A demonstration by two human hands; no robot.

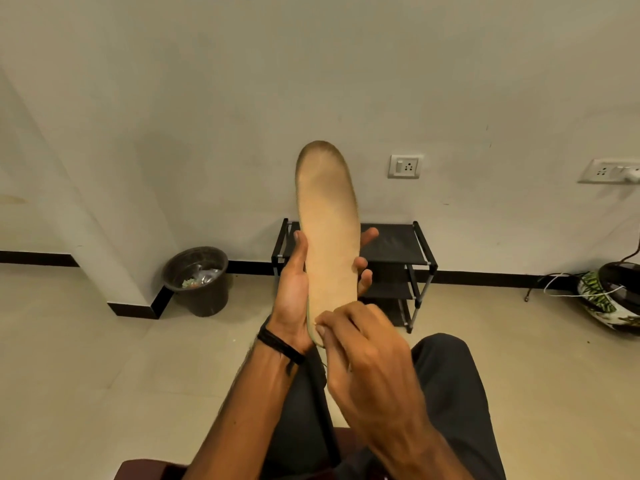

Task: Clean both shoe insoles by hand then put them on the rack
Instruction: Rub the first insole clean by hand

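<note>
Left grip (294,289) cradles the insole (327,233) upright at 12 o'clock before the rack (394,247), right grip (360,344) pinching grit at its 6 o'clock heel edge: cleaning step underway, racking likely next.

Warm, dim indoor light gives everything I see a yellowish cast. The wall (207,98) is evenly lit, with soft shadow to the left. My right hand (367,358) is slightly motion-blurred. The wide lens bends the skirting (485,277) and floor (86,358) near the edges.
</note>
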